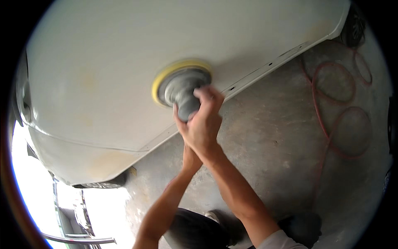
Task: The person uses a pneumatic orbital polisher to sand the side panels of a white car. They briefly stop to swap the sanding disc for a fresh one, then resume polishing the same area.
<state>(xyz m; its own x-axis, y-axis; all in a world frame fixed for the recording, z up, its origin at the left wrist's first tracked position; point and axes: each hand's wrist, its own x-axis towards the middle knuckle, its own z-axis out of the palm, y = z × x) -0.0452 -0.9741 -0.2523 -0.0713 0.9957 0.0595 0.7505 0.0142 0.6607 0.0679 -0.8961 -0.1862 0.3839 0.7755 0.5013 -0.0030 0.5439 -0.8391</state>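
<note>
A round sander (182, 89), grey with a yellow rim on its pad, lies against the pale side of a car (112, 83). My right hand (203, 122) is closed around its grey body, fingers on the right and thumb on the left; the fingers are slightly blurred. Behind that hand, the wrist end of my left hand (191, 158) shows below the sander. Its fingers are hidden, so whether it grips the sander cannot be made out. Yellowish patches (110, 162) mark the panel to the lower left of the tool.
A red hose (319, 112) lies in loops on the grey concrete floor (265, 141) to the right. Car wheels show at the lower left (103, 183) and upper right (354, 27). The car's lower edge (253, 83) runs diagonally. My shoe (212, 216) is near the bottom.
</note>
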